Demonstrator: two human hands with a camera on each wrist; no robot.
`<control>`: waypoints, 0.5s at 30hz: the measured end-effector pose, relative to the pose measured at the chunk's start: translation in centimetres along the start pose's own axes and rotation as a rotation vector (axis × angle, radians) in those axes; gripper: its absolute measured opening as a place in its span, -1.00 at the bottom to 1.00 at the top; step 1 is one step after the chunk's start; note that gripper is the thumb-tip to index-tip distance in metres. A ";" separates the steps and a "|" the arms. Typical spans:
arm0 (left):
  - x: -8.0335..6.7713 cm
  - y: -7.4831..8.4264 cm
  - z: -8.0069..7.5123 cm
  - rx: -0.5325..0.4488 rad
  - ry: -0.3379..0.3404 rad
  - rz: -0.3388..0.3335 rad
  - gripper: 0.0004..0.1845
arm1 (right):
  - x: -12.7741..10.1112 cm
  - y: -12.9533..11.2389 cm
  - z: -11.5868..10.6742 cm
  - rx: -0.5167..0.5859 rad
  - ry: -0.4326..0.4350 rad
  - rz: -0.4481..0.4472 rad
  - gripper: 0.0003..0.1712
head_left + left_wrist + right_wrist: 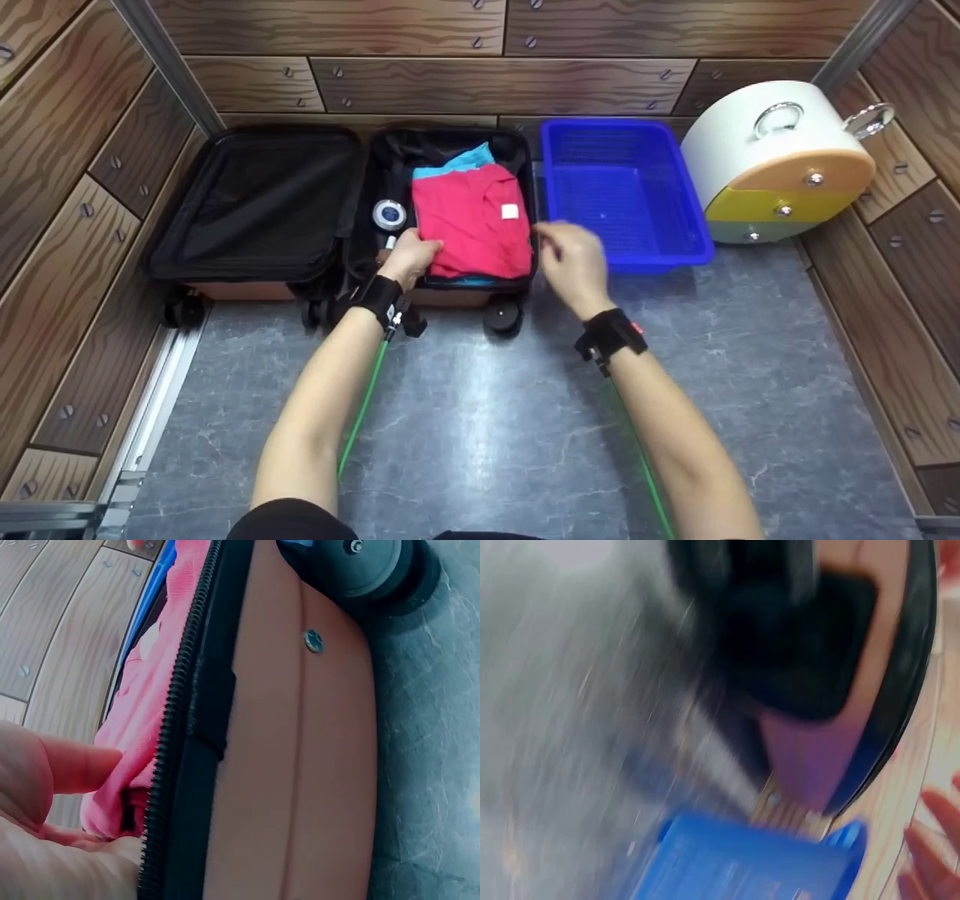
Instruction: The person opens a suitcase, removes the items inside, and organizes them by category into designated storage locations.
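Folded red shirt (pixel 472 221) lies in the right half of the open suitcase (pixel 259 202), atop a blue garment. Left hand (pixel 409 257) touches its near-left corner, fingers straight. Right hand (pixel 574 259) hovers just right of the case w/ nothing held, fingers loosely curled. Shirt's prob light, soft, floppy; best held by the folded edges w/ both hands.
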State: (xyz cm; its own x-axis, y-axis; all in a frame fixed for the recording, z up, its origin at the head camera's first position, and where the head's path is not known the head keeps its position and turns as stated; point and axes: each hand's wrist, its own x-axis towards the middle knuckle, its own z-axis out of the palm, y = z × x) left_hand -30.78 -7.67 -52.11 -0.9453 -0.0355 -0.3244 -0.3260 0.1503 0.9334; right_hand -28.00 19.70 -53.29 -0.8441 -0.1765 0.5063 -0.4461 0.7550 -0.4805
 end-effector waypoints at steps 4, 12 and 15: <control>0.0 -0.3 0.2 0.019 0.002 0.044 -0.69 | -0.8 2.1 -0.2 -0.159 -0.062 0.153 -0.54; 0.0 -0.5 0.2 -0.016 -0.005 0.051 -0.69 | -2.2 2.2 0.2 -0.173 -0.057 0.102 -0.54; 0.1 -0.5 0.1 -0.018 -0.004 0.054 -0.70 | -2.6 1.6 0.3 -0.162 -0.069 0.083 -0.54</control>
State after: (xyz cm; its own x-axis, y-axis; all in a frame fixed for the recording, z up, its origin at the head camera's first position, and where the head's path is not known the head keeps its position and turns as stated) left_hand -30.70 -7.61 -52.61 -0.9613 -0.0240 -0.2744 -0.2751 0.1339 0.9520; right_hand -26.62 21.23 -55.57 -0.8967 -0.1484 0.4171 -0.3254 0.8597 -0.3938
